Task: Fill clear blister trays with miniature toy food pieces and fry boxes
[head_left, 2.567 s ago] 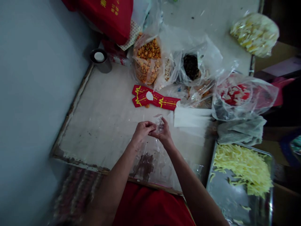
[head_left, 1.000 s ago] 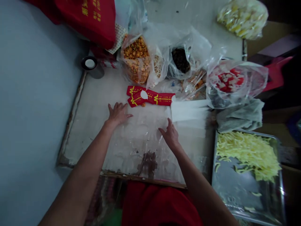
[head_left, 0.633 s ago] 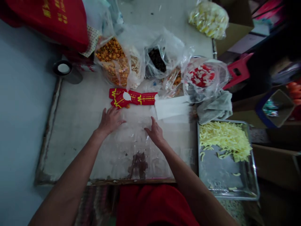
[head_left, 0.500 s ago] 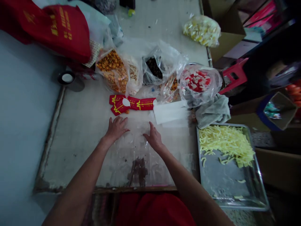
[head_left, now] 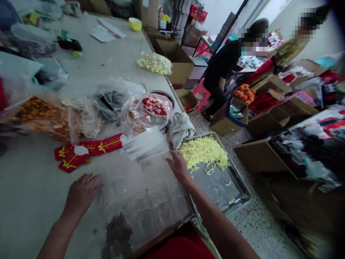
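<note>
My left hand [head_left: 82,192] rests on the table with its fingers stretched out, beside clear plastic [head_left: 155,201] lying flat on the surface. It holds nothing. At the right edge of the table, my right hand [head_left: 178,165] has its fingers extended and open, close to the metal tray [head_left: 207,194] of pale yellow strips [head_left: 206,153]. Just left of it lies a stack of white sheets [head_left: 147,144]. Red-and-yellow printed packaging [head_left: 91,148] is above my left hand. A grey cloth [head_left: 181,127] lies between the sheets and the tray.
Across the table stand bags of orange snack pieces [head_left: 44,117], a dark-filled bag [head_left: 107,100] and a bowl of red and white pieces [head_left: 156,105]. A yellow-white bag [head_left: 155,64] sits at the far edge. Cardboard boxes [head_left: 269,158] crowd the floor; a seated person [head_left: 223,61] is beyond.
The view has swung to the right, bringing the floor, boxes and two people into sight. My right hand has moved right toward the tray; my left hand stays over the table.
</note>
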A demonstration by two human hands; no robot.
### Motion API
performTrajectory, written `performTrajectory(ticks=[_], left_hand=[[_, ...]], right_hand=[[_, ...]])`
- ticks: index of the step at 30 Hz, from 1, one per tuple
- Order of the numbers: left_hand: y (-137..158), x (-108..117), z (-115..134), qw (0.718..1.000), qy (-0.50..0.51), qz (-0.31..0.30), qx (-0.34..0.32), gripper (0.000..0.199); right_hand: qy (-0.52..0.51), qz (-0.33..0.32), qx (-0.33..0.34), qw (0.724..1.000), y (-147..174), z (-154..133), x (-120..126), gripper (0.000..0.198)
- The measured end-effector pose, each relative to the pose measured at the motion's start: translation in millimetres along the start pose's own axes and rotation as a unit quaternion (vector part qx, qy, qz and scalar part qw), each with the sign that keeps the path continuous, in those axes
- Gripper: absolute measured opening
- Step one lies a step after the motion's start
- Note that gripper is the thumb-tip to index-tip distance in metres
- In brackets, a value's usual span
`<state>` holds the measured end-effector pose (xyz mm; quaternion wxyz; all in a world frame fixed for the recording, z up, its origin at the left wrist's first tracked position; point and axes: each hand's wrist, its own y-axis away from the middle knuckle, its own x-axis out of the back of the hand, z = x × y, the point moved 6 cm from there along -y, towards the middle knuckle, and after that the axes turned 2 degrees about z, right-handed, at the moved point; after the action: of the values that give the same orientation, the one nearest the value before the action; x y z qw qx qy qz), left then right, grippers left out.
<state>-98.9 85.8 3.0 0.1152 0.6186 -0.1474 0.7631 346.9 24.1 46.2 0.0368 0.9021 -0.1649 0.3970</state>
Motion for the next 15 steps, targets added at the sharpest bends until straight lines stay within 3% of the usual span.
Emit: performTrajectory(ticks=[2, 4, 6, 8, 9, 12, 15], left_hand=[[13, -1, 50, 1.0, 0.008, 0.0, -0.014, 0.035], [29, 0, 112, 0.999, 0.022, -0.009, -0.025, 0.034], [46, 0, 175, 0.999, 0.038, -0.031, -0.023, 0.035], [65, -4, 230, 0.996, 0.056, -0.071, -0.013, 0.033], [75, -6, 251, 0.994, 0.065, -0.092, -0.01, 0.033], [105, -9, 280, 0.991, 0.082, -0.103, 0.014, 0.031], [132, -10, 260, 0.991, 0.086, -0.093, 0.038, 0.03]], right_hand=[[-0.01, 0.087, -0.043, 0.995, -20, 42, 53, 0.039], [-0.002, 0.13, -0.062, 0.99, -52, 66, 85, 0.051], [0.04, 0.111, -0.044, 0.992, -93, 69, 95, 0.074], [0.109, 0.047, -0.018, 0.993, -132, 59, 87, 0.098], [0.13, 0.013, 0.0, 0.991, -147, 53, 80, 0.101], [0.109, -0.053, 0.065, 0.99, -174, 41, 59, 0.067], [0.041, -0.066, 0.093, 0.993, -182, 52, 57, 0.032]])
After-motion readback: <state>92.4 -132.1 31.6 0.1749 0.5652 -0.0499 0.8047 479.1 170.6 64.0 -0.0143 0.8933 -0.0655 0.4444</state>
